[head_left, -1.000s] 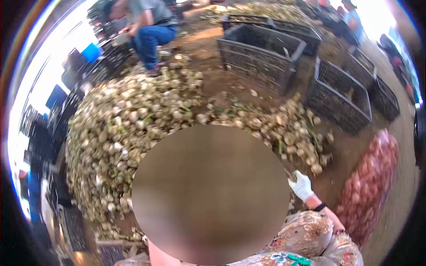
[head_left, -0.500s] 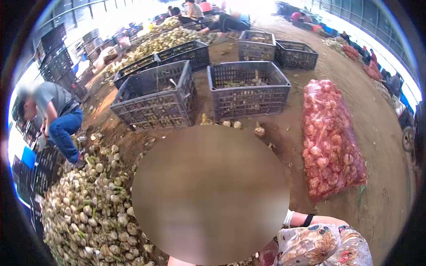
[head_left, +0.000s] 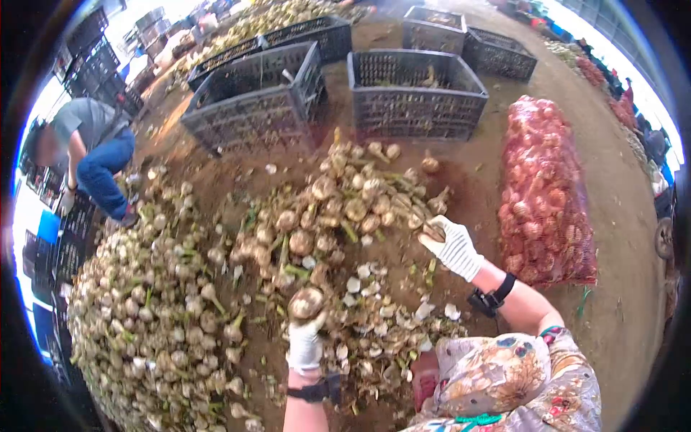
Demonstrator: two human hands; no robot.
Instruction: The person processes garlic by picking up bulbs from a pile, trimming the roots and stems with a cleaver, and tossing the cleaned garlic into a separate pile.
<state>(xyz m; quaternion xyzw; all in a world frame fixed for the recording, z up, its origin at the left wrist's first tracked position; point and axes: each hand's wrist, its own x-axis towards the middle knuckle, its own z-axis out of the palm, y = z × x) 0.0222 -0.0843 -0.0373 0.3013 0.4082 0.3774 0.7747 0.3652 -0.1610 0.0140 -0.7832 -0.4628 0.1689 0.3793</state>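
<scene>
My left hand (head_left: 306,347), in a white glove, is closed round a garlic bulb (head_left: 306,304) at the lower middle. My right hand (head_left: 456,249), in a white glove with dark stripes, is at the right end of a heap of garlic bulbs with stems (head_left: 355,209). Its fingers are closed on something narrow and brownish, close to the garlic stems; I cannot make out what it is. Loose skins and trimmings (head_left: 389,320) lie on the ground between my hands. A dark band sits on each wrist.
A large pile of garlic (head_left: 158,309) spreads on the left. Black plastic crates (head_left: 417,111) stand ahead. A red net sack (head_left: 545,194) full of garlic lies to the right. Another person (head_left: 101,155) bends over at far left, beside stacked crates (head_left: 90,61).
The view has tilted down, so the crates and sack sit higher. A blurred patch covered the middle earlier; now both hands and the garlic heap show.
</scene>
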